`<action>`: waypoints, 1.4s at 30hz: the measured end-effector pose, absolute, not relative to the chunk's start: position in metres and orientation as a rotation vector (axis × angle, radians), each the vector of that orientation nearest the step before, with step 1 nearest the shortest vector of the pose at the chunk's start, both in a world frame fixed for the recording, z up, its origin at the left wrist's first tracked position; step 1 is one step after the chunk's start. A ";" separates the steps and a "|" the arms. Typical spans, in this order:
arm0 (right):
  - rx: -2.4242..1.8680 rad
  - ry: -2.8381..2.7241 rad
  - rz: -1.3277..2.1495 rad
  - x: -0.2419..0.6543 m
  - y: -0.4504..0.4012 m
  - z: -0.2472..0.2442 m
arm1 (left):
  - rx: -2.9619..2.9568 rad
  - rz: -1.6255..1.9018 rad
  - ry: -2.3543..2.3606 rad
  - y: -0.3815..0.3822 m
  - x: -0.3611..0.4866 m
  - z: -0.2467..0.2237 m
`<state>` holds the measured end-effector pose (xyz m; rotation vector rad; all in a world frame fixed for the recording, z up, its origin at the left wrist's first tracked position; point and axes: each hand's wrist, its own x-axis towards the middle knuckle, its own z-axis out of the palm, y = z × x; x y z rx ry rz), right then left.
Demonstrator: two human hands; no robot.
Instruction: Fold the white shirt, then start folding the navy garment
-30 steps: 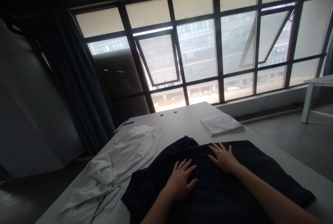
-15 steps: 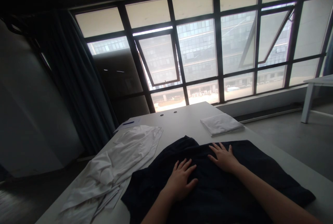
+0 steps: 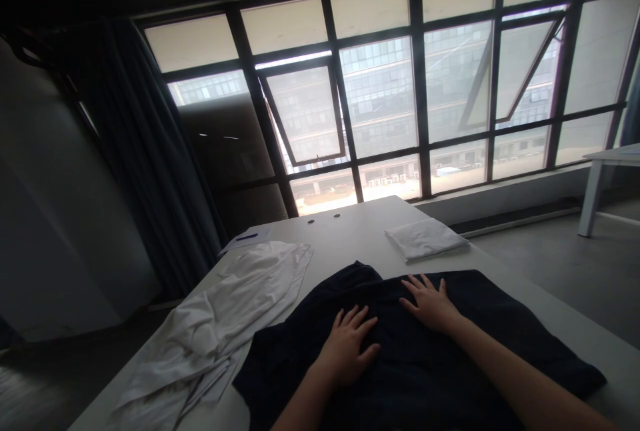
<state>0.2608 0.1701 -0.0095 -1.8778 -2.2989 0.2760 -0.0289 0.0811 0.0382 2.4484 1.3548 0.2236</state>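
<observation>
A dark navy garment [image 3: 400,367] lies spread on the white table [image 3: 345,231], its fabric rumpled near the middle. My left hand [image 3: 346,345] rests flat on it with the fingers apart. My right hand [image 3: 430,304] lies on the garment's upper part, also flat and holding nothing. To the left of the garment is a crumpled white cloth [image 3: 215,324], its edge close to the dark fabric. A folded white cloth [image 3: 425,239] sits farther along the table, beyond my right hand.
A sheet of paper with a blue pen [image 3: 247,237] lies at the table's far left corner. Two small holes mark the far tabletop. Large factory-style windows [image 3: 380,91] stand beyond it, a dark curtain [image 3: 155,151] hangs left, and a white table [image 3: 600,177] stands right.
</observation>
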 end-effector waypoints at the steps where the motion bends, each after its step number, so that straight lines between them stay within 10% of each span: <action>1: -1.877 -2.300 0.276 0.261 0.170 -0.010 | 2.449 0.226 1.356 0.081 -0.029 0.039; 42: -1.872 -2.305 0.243 0.262 0.173 -0.015 | 2.480 0.228 1.360 0.084 -0.030 0.034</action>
